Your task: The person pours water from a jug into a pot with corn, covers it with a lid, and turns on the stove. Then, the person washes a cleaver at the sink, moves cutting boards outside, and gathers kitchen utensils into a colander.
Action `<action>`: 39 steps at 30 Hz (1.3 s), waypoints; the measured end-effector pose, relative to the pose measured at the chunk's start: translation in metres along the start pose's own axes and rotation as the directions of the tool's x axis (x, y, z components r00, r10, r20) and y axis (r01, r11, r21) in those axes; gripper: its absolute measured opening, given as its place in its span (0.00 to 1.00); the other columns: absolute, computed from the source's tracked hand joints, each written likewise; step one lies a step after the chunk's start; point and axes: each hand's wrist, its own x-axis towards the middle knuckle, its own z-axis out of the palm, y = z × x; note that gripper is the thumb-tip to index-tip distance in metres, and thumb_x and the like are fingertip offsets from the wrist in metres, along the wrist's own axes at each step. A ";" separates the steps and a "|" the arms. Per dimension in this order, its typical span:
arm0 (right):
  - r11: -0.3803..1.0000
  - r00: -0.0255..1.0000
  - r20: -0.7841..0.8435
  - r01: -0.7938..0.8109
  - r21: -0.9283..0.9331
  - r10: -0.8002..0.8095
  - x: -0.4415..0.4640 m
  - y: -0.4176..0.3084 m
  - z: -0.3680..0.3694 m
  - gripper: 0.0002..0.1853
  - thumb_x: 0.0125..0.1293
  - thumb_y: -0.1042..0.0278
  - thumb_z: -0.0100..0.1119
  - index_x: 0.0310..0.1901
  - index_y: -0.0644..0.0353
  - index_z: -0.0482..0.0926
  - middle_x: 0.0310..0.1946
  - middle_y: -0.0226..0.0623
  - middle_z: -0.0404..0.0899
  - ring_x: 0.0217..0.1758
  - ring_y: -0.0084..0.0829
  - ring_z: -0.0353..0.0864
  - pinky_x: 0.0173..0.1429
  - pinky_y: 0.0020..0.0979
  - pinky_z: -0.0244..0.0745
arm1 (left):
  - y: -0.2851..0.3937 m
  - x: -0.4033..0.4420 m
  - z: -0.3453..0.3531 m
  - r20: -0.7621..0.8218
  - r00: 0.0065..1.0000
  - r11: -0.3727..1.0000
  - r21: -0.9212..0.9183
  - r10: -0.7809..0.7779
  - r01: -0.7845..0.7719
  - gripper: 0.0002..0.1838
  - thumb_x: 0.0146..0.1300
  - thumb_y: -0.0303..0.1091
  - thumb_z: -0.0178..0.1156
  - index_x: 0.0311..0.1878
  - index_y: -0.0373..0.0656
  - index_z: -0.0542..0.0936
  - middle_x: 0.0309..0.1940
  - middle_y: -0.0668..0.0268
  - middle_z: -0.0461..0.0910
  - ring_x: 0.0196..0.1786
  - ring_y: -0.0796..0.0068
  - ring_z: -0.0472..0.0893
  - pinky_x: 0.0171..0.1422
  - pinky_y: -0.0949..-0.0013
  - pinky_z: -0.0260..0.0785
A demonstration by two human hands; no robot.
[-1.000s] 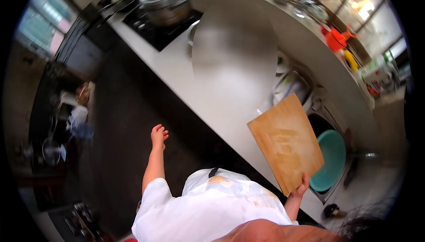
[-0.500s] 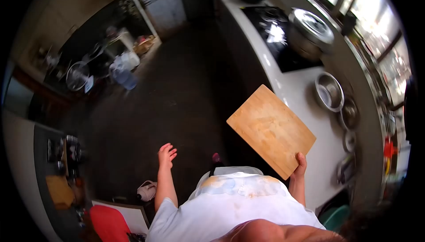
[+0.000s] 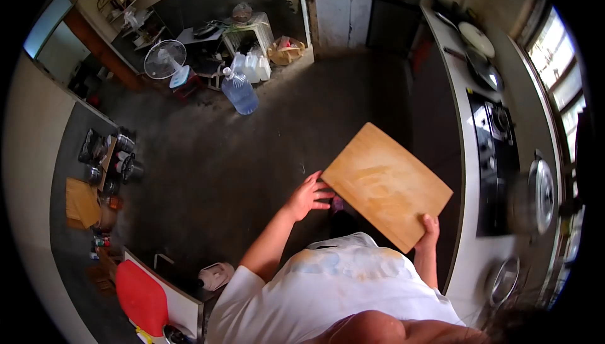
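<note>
Wooden board is being held above the dark floor. Right hand is clamping the board's near short edge, thumb pressing the upper face. Left hand is keeping apart from the right, fingers spreading at the board's left corner; contact there cannot be determined. Counter is running right of the board, supporting a black stove and lidded pot.

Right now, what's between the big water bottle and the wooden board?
In the head camera's view, just bare dark floor shows between the water bottle and the wooden board held in the right hand.
</note>
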 end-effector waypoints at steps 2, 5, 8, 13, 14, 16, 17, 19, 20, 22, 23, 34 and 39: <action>0.996 0.996 0.035 -0.085 0.002 0.084 0.061 0.009 0.038 0.29 0.50 0.62 0.57 0.53 0.66 0.62 0.46 0.41 0.71 0.47 0.35 0.73 0.49 0.35 0.71 | 0.019 0.019 -0.017 0.064 0.997 0.998 -0.054 0.030 -0.026 0.30 0.61 0.55 0.40 0.62 0.50 0.56 0.56 0.58 0.63 0.54 0.56 0.69 0.49 0.52 0.67; 0.971 0.951 0.208 -0.236 0.023 0.227 0.148 0.009 0.126 0.24 0.51 0.68 0.57 0.50 0.65 0.63 0.41 0.42 0.72 0.44 0.35 0.74 0.49 0.36 0.72 | 0.066 0.038 -0.035 -0.010 0.992 0.949 -0.290 0.125 -0.122 0.27 0.60 0.54 0.42 0.59 0.51 0.59 0.56 0.57 0.65 0.55 0.52 0.67 0.50 0.47 0.66; 0.944 0.892 0.317 -0.329 -0.039 0.324 0.233 0.026 0.194 0.23 0.51 0.68 0.58 0.48 0.65 0.65 0.41 0.42 0.72 0.43 0.34 0.74 0.48 0.36 0.72 | 0.097 0.062 -0.065 -0.119 0.933 0.844 -0.401 0.339 -0.357 0.27 0.58 0.54 0.45 0.57 0.51 0.62 0.56 0.58 0.65 0.56 0.52 0.67 0.51 0.43 0.64; 0.895 0.768 0.487 -0.441 -0.068 0.416 0.347 0.062 0.299 0.24 0.51 0.70 0.61 0.49 0.64 0.65 0.43 0.41 0.72 0.45 0.33 0.74 0.51 0.36 0.70 | 0.174 0.134 -0.105 -0.221 0.884 0.786 -0.405 0.412 -0.467 0.27 0.57 0.49 0.48 0.59 0.50 0.62 0.58 0.62 0.64 0.58 0.57 0.65 0.53 0.46 0.63; 0.880 0.751 0.487 -0.469 -0.082 0.446 0.357 0.064 0.316 0.25 0.51 0.69 0.61 0.50 0.65 0.65 0.44 0.41 0.72 0.46 0.33 0.73 0.51 0.35 0.70 | 0.183 0.147 -0.120 -0.252 0.885 0.792 -0.399 0.391 -0.463 0.27 0.56 0.47 0.48 0.59 0.50 0.62 0.57 0.63 0.65 0.59 0.59 0.65 0.54 0.48 0.64; 0.884 0.764 0.481 -0.465 -0.050 0.430 0.393 0.078 0.344 0.26 0.53 0.68 0.61 0.52 0.65 0.64 0.44 0.41 0.72 0.46 0.30 0.73 0.51 0.35 0.70 | 0.215 0.182 -0.143 -0.243 0.908 0.815 -0.404 0.342 -0.415 0.27 0.55 0.44 0.48 0.59 0.49 0.63 0.57 0.63 0.66 0.59 0.60 0.66 0.54 0.49 0.64; 0.899 0.782 0.471 -0.435 -0.060 0.409 0.414 0.095 0.353 0.26 0.54 0.65 0.60 0.52 0.65 0.63 0.44 0.40 0.72 0.46 0.30 0.73 0.49 0.35 0.71 | 0.234 0.198 -0.155 -0.273 0.893 0.795 -0.413 0.358 -0.445 0.26 0.55 0.42 0.49 0.58 0.48 0.64 0.56 0.63 0.67 0.58 0.62 0.67 0.54 0.51 0.65; 0.914 0.819 0.427 -0.403 -0.047 0.383 0.450 0.105 0.357 0.27 0.55 0.63 0.59 0.53 0.64 0.63 0.45 0.39 0.71 0.46 0.29 0.73 0.48 0.35 0.72 | 0.264 0.237 -0.176 -0.314 0.882 0.782 -0.420 0.351 -0.460 0.25 0.52 0.39 0.49 0.56 0.46 0.66 0.53 0.64 0.70 0.56 0.64 0.70 0.54 0.56 0.66; 0.892 0.786 0.443 -0.443 -0.083 0.432 0.471 0.103 0.360 0.28 0.57 0.60 0.57 0.55 0.63 0.61 0.47 0.39 0.70 0.46 0.29 0.73 0.46 0.34 0.72 | 0.279 0.252 -0.180 -0.290 0.897 0.803 -0.413 0.333 -0.431 0.25 0.52 0.39 0.49 0.56 0.46 0.66 0.53 0.64 0.70 0.56 0.64 0.70 0.54 0.56 0.66; 0.892 0.770 0.453 -0.408 -0.194 0.450 0.518 0.087 0.355 0.31 0.60 0.53 0.52 0.60 0.60 0.56 0.53 0.39 0.65 0.46 0.30 0.73 0.42 0.33 0.74 | 0.304 0.285 -0.184 -0.378 0.874 0.804 -0.389 0.307 -0.450 0.24 0.52 0.39 0.50 0.55 0.45 0.67 0.53 0.64 0.71 0.54 0.63 0.71 0.53 0.57 0.66; 0.918 0.842 0.368 -0.335 -0.214 0.393 0.542 0.084 0.346 0.33 0.60 0.54 0.52 0.62 0.60 0.54 0.54 0.40 0.64 0.46 0.30 0.73 0.41 0.32 0.74 | 0.314 0.302 -0.191 -0.355 0.885 0.816 -0.385 0.300 -0.431 0.24 0.52 0.39 0.50 0.55 0.45 0.67 0.53 0.64 0.71 0.54 0.63 0.71 0.53 0.57 0.66; 0.548 0.991 0.106 0.131 -0.826 -0.078 1.033 0.008 0.217 0.42 0.55 0.62 0.58 0.63 0.69 0.43 0.66 0.51 0.38 0.59 0.42 0.65 0.58 0.34 0.63 | 0.367 0.561 -0.207 -0.723 0.665 0.806 -0.271 0.190 -0.525 0.22 0.52 0.40 0.49 0.50 0.44 0.70 0.47 0.64 0.74 0.51 0.64 0.72 0.50 0.59 0.67; 0.078 0.980 0.151 0.162 -0.984 -0.126 1.225 -0.006 0.203 0.47 0.49 0.58 0.60 0.64 0.65 0.41 0.66 0.50 0.35 0.60 0.48 0.61 0.57 0.36 0.64 | 0.397 0.646 -0.151 -0.882 0.462 0.811 -0.205 0.089 -0.548 0.22 0.51 0.41 0.49 0.50 0.44 0.69 0.46 0.64 0.74 0.49 0.65 0.72 0.49 0.60 0.67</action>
